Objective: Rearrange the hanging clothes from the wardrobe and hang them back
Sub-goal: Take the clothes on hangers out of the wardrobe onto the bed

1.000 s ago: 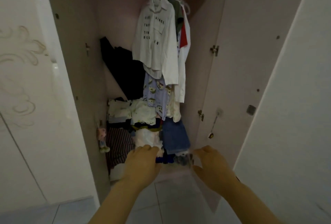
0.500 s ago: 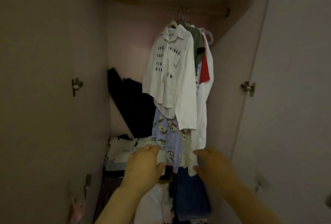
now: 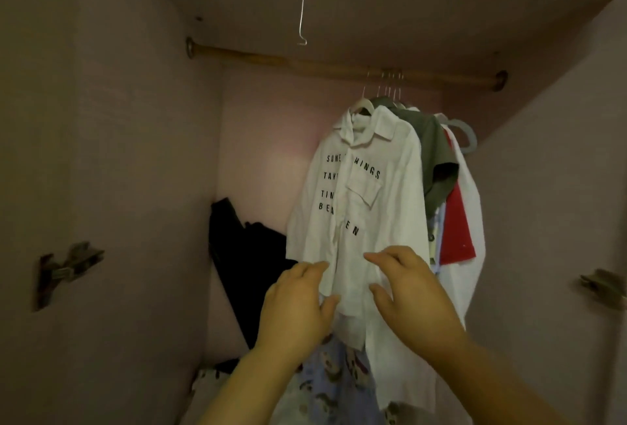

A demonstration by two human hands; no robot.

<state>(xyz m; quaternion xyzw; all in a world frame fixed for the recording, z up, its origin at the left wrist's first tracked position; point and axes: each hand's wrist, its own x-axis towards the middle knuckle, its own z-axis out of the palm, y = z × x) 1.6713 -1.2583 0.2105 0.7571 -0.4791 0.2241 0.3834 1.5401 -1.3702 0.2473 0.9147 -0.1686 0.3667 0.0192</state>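
A white shirt with black lettering (image 3: 369, 193) hangs at the front of a bunch of clothes on the wooden rail (image 3: 305, 63), toward its right end. Behind it hang an olive green garment (image 3: 436, 156), a red one (image 3: 456, 231) and another white one (image 3: 470, 275). A pale blue patterned garment (image 3: 336, 380) hangs lower, under the shirt. My left hand (image 3: 297, 302) and my right hand (image 3: 407, 292) are raised in front of the shirt's lower hem, fingers spread, holding nothing. Whether the fingertips touch the cloth is unclear.
A black garment (image 3: 244, 255) leans against the back wall at the left. A bare wire hook (image 3: 303, 3) hangs from the wardrobe ceiling. Door hinges sit on the left wall (image 3: 68, 265) and right wall (image 3: 602, 285). A grey hanger (image 3: 466, 134) sticks out behind the clothes.
The view has tilted up from the folded pile at the wardrobe's bottom to the rail. Both hands have risen from the pile to the white shirt's hem.
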